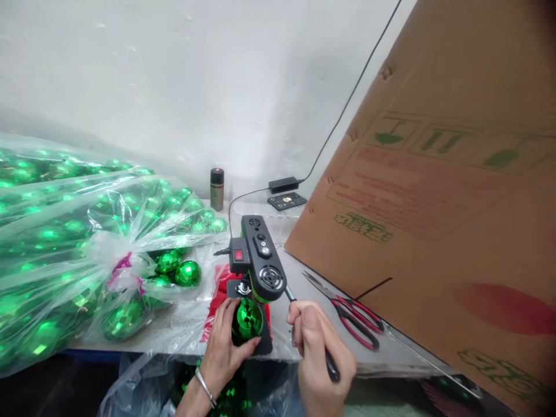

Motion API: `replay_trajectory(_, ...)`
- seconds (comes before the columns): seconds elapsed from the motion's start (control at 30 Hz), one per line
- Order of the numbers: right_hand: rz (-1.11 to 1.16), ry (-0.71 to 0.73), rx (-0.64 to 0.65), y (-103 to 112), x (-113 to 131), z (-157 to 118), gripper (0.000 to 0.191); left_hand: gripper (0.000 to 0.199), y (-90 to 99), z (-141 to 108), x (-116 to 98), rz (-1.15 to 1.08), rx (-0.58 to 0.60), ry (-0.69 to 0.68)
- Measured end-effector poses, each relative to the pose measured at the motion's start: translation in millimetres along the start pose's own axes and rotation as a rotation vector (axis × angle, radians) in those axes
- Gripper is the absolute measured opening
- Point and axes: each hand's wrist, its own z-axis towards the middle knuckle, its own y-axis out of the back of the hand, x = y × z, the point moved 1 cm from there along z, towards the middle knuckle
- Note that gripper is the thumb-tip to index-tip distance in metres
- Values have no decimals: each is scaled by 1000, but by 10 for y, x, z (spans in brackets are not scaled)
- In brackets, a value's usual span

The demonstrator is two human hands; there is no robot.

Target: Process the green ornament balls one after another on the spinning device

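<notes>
Your left hand [222, 341] curls its fingers and thumb around a shiny green ball [251, 318], steadying it beneath the front end of the black machine [263, 255] on the tabletop [282, 336]. Your right hand [324, 353] is clenched around the machine's lever [333, 368]. To the right lies a red-and-black-handled tool [334, 297], near the large cardboard box [425, 231]; at left sits a clear bag [108, 249] of similar balls.
</notes>
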Motion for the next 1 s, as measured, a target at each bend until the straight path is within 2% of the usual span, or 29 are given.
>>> replay_trajectory(0.13, 2, 0, -3, 0, 5, -7, 52, 79, 45, 34, -13, -5, 43, -3)
replay_trajectory(0.37, 16, -19, -13, -29, 51, 16, 54, 76, 85, 197, -85, -123, 47, 130)
replay_trajectory(0.47, 13, -40, -16, -51, 103, 74, 57, 76, 129, 251, -103, -178, 53, 220)
replay_trajectory(0.6, -3, -49, -27, -75, 164, 146, 59, 88, 221, 334, -65, -272, 70, 386)
replay_trajectory(0.7, -18, -51, -31, -83, 184, 163, 59, 96, 277, 401, -27, -376, 104, 457)
replay_trajectory(0.87, -32, -59, -22, -80, 192, 160, 58, 105, 300, 455, 25, -441, 134, 479)
replay_trajectory(1.0, -42, -62, -13, -78, 201, 171, 60, 102, 288, 457, 69, -423, 133, 451)
